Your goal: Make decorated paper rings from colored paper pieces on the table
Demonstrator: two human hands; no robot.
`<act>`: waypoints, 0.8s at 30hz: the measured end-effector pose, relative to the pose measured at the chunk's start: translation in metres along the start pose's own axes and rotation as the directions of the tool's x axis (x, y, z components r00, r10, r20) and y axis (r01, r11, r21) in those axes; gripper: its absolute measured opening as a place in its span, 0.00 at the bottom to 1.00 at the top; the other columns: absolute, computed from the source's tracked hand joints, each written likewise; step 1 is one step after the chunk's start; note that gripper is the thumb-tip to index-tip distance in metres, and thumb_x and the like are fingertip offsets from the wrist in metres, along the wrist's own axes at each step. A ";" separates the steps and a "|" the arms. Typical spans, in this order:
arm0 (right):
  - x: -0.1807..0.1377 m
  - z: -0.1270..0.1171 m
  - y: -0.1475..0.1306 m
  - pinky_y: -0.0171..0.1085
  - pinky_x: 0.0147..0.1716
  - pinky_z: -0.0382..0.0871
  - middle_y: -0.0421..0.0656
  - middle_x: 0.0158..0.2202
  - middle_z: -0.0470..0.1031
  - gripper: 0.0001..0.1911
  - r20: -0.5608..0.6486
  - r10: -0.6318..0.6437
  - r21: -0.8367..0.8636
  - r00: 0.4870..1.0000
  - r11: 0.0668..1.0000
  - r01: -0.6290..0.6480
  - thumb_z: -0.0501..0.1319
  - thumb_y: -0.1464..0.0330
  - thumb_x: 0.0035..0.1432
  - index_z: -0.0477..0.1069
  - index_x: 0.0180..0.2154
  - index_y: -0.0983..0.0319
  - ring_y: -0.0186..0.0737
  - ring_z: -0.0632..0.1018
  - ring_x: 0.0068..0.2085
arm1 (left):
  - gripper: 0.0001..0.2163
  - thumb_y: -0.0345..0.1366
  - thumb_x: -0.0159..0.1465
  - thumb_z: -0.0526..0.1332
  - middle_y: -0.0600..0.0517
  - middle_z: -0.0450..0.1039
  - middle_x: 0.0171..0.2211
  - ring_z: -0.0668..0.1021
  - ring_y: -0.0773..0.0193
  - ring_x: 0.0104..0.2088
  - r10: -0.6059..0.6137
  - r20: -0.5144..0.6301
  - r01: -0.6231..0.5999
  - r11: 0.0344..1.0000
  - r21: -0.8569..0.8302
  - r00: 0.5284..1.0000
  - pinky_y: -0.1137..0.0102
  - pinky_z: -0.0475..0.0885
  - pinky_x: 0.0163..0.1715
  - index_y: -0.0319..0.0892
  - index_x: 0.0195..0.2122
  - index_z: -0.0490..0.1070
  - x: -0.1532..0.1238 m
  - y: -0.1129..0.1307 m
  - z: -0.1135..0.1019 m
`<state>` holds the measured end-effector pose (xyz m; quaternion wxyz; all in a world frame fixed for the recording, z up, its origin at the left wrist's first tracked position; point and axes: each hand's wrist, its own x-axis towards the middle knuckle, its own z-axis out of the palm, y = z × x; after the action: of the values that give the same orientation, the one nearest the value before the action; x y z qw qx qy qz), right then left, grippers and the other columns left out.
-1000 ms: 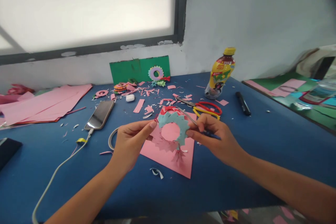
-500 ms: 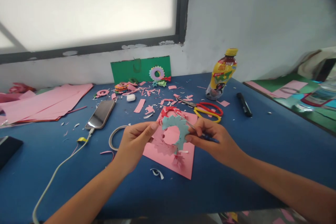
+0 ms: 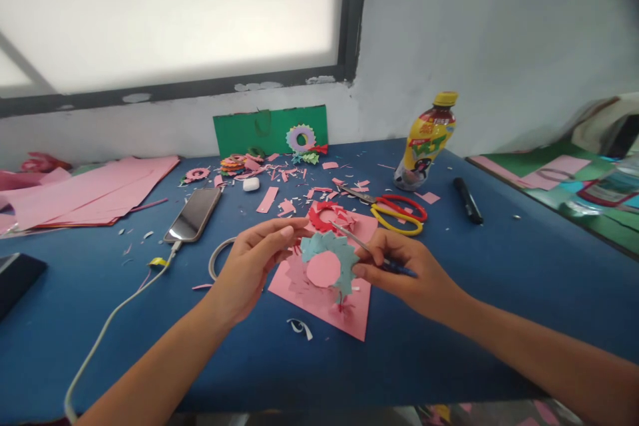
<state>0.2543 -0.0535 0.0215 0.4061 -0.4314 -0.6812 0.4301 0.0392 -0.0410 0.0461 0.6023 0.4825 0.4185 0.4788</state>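
A light blue paper ring [image 3: 344, 259] with a toothed outer edge, incomplete along its lower left, is held up above a pink paper sheet [image 3: 359, 319]. My right hand [image 3: 407, 269] pinches the ring's right side between thumb and finger. The same hand grips a thin pointed metal tool [image 3: 352, 235] with a dark blue handle; its exact kind is unclear. At the ring's left edge, my left hand [image 3: 254, 263] has its thumb and fingers apart, seemingly without a grip. Just behind lies a red and pink toothed paper ring [image 3: 327, 215] on the sheet.
Red-and-yellow-handled scissors [image 3: 399, 214] lie behind my right hand, near a drink bottle [image 3: 426, 140] and a black marker [image 3: 468, 201]. Leftward are a phone [image 3: 194, 215] on a cable, a tape roll [image 3: 215, 259] and pink sheets [image 3: 94, 193]. Paper scraps [image 3: 287, 206] litter the middle.
My left fingers have loosened and spread at the light blue ring's left edge. The ring has dropped slightly and tilted, while my right hand keeps its hold.
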 end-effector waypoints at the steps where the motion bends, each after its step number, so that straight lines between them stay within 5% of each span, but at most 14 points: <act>1: 0.000 0.000 0.000 0.31 0.27 0.64 0.39 0.28 0.70 0.15 -0.010 -0.002 -0.003 1.000 1.000 0.002 0.62 0.65 0.50 0.55 0.22 0.61 0.32 0.71 0.29 | 0.09 0.40 0.54 0.64 0.51 0.76 0.32 0.74 0.65 0.35 -0.009 -0.004 0.009 1.000 0.020 1.000 0.77 0.67 0.30 0.44 0.34 0.77 0.000 0.000 0.000; 5: 0.002 -0.001 0.001 0.32 0.27 0.65 0.38 0.25 0.68 0.16 -0.093 -0.009 0.004 0.996 1.000 0.009 0.63 0.63 0.49 0.55 0.22 0.60 0.33 0.71 0.29 | 0.12 0.44 0.55 0.61 0.51 0.75 0.34 0.74 0.66 0.35 -0.016 0.004 0.015 0.996 0.089 1.000 0.76 0.67 0.30 0.44 0.37 0.75 0.001 -0.002 0.000; 10: 0.004 0.000 0.002 0.32 0.24 0.64 0.37 0.24 0.68 0.18 -0.206 -0.004 0.094 0.979 0.995 0.024 0.64 0.61 0.48 0.55 0.21 0.60 0.32 0.70 0.26 | 0.09 0.38 0.53 0.65 0.51 0.74 0.33 0.74 0.65 0.33 0.010 0.191 -0.050 0.977 0.206 0.982 0.73 0.68 0.34 0.42 0.35 0.73 -0.001 -0.006 0.003; 17: 0.010 -0.007 0.009 0.37 0.36 0.68 0.42 0.35 0.74 0.16 -0.121 0.023 0.159 0.992 0.987 -0.003 0.63 0.60 0.50 0.56 0.26 0.60 0.39 0.75 0.39 | 0.05 0.36 0.54 0.63 0.51 0.74 0.29 0.74 0.63 0.32 0.228 0.070 -0.235 0.864 0.446 0.971 0.72 0.68 0.33 0.41 0.29 0.73 0.000 -0.005 -0.001; 21: 0.015 -0.014 0.015 0.38 0.37 0.65 0.45 0.40 0.73 0.11 0.022 -0.031 -0.161 0.999 0.986 0.034 0.57 0.58 0.54 0.63 0.33 0.60 0.40 0.73 0.40 | 0.06 0.35 0.53 0.63 0.51 0.75 0.33 0.74 0.62 0.32 0.445 -0.045 -0.316 0.700 0.641 0.894 0.73 0.68 0.33 0.44 0.32 0.76 0.003 0.005 -0.009; 24: 0.014 -0.013 0.020 0.37 0.32 0.64 0.45 0.37 0.73 0.12 0.147 -0.030 -0.429 0.989 0.898 0.091 0.55 0.60 0.56 0.66 0.38 0.61 0.39 0.73 0.34 | 0.07 0.34 0.51 0.65 0.52 0.76 0.31 0.74 0.63 0.30 0.497 -0.112 -0.296 0.666 0.685 0.861 0.74 0.67 0.29 0.46 0.32 0.77 0.008 0.019 -0.019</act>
<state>0.2672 -0.0320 0.0098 0.2651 -0.4593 -0.7992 0.2829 0.0191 -0.0278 0.0604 0.2099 0.6643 0.5239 0.4901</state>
